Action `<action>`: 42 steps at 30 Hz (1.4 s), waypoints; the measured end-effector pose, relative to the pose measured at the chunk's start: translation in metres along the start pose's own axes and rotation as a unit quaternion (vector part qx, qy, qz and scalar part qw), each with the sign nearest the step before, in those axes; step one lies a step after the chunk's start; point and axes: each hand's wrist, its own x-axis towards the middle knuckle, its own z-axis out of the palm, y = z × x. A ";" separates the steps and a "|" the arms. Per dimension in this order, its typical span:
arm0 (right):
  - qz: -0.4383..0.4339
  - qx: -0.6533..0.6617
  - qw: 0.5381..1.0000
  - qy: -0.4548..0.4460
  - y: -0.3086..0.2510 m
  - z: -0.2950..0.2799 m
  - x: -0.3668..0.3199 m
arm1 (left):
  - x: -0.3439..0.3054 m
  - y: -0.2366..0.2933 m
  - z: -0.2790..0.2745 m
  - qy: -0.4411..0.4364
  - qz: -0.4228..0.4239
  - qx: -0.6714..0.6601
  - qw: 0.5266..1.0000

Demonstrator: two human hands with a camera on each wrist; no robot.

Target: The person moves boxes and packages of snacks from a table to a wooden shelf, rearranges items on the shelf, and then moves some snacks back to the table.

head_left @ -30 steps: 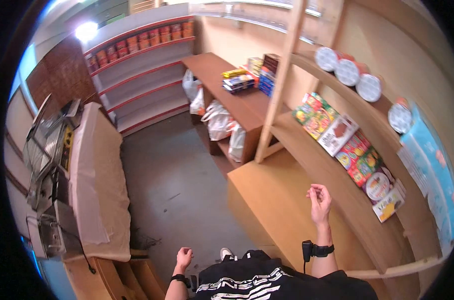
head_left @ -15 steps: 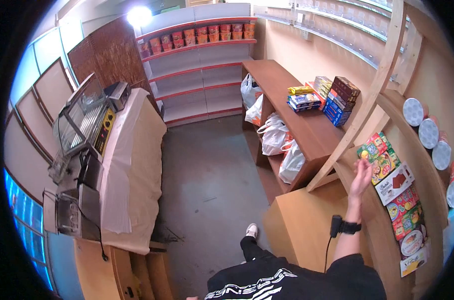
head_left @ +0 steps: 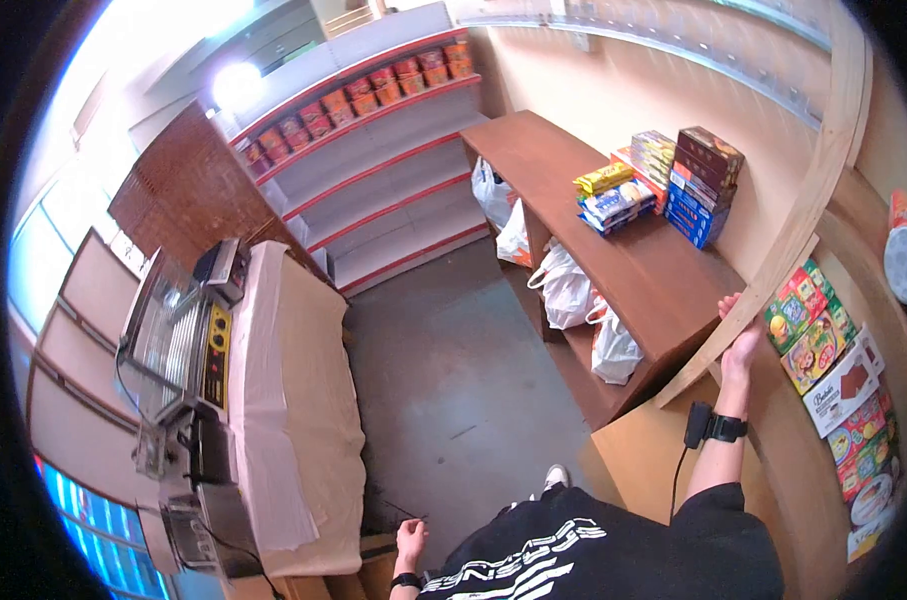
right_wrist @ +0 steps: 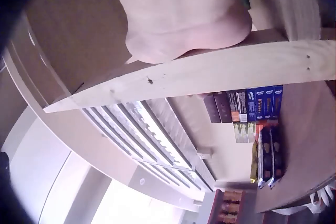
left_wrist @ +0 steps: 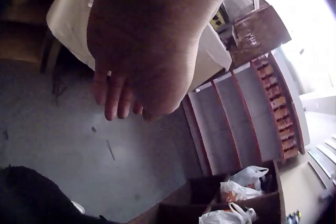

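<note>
In the head view my left hand (head_left: 410, 542) hangs low beside the body, fingers loosely bent and holding nothing. The left wrist view has the same hand (left_wrist: 142, 50) over the grey floor. My right hand (head_left: 739, 350) is raised at the slanted wooden post (head_left: 803, 245) of a shelf rack. The post crosses over part of its fingers, with fingertips showing past the post's left edge. From the right wrist, the heel of the hand (right_wrist: 184, 35) lies right along the post, which hides the fingers. Colourful packages (head_left: 818, 345) stand on the rack's shelf close by.
A brown counter (head_left: 533, 165) ahead bears biscuit packs (head_left: 613, 200) and stacked boxes (head_left: 698, 190); white bags (head_left: 563, 285) sit in its compartments. Cups line the top of a red-edged shelf unit (head_left: 373, 210). At left stands a cloth-covered table (head_left: 298, 400) with a glass-fronted warmer (head_left: 173, 330).
The counter and rack now appear closer. My right hand has gone from beside the packages to the wooden post. My left hand, almost out of view half a second ago, shows again.
</note>
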 end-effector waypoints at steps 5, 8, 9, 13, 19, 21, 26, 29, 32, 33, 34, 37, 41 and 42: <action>-0.044 -0.023 0.998 -0.040 0.004 -0.005 -0.006 | 0.044 0.023 -0.008 -0.047 0.021 0.055 0.997; -0.072 -0.050 0.996 -0.010 0.009 -0.009 -0.004 | 0.073 0.005 -0.014 -0.166 0.004 0.185 0.969; -0.069 -0.051 0.996 -0.017 0.006 -0.006 -0.006 | 0.077 -0.008 -0.013 -0.162 -0.012 0.132 0.978; -0.076 -0.053 0.996 -0.018 0.003 -0.005 -0.008 | 0.082 0.007 -0.014 -0.215 -0.018 0.131 0.968; -0.071 -0.051 0.996 -0.010 -0.002 -0.021 -0.002 | 0.150 0.019 -0.011 -0.202 -0.020 0.091 0.975; -0.070 -0.047 0.996 0.018 -0.001 -0.020 0.000 | 0.181 0.027 -0.008 -0.166 -0.038 0.024 0.985; -0.052 -0.057 0.995 -0.060 -0.010 -0.040 0.007 | 0.264 0.066 0.004 -0.094 0.007 0.022 0.995; -0.044 -0.048 0.996 -0.064 -0.016 -0.029 -0.002 | 0.298 0.103 0.011 -0.113 -0.004 0.049 0.992; -0.046 -0.052 0.996 -0.050 -0.017 -0.024 -0.008 | 0.332 0.133 0.014 -0.150 -0.008 0.065 0.987; -0.043 -0.063 0.996 -0.047 -0.020 -0.018 -0.012 | 0.342 0.142 0.016 -0.160 -0.001 0.065 0.985; -0.049 -0.067 0.996 -0.039 -0.021 -0.015 -0.014 | 0.349 0.148 0.017 -0.170 0.005 0.065 0.983; -0.051 -0.058 0.997 0.010 -0.019 -0.010 -0.020 | 0.370 0.172 0.016 -0.176 0.008 0.095 0.980; -0.053 -0.050 0.996 0.044 -0.020 -0.002 -0.025 | 0.395 0.190 0.023 -0.193 0.021 0.159 0.968; -0.056 -0.050 0.996 0.052 -0.019 -0.003 -0.025 | 0.401 0.191 0.027 -0.203 0.001 0.164 0.965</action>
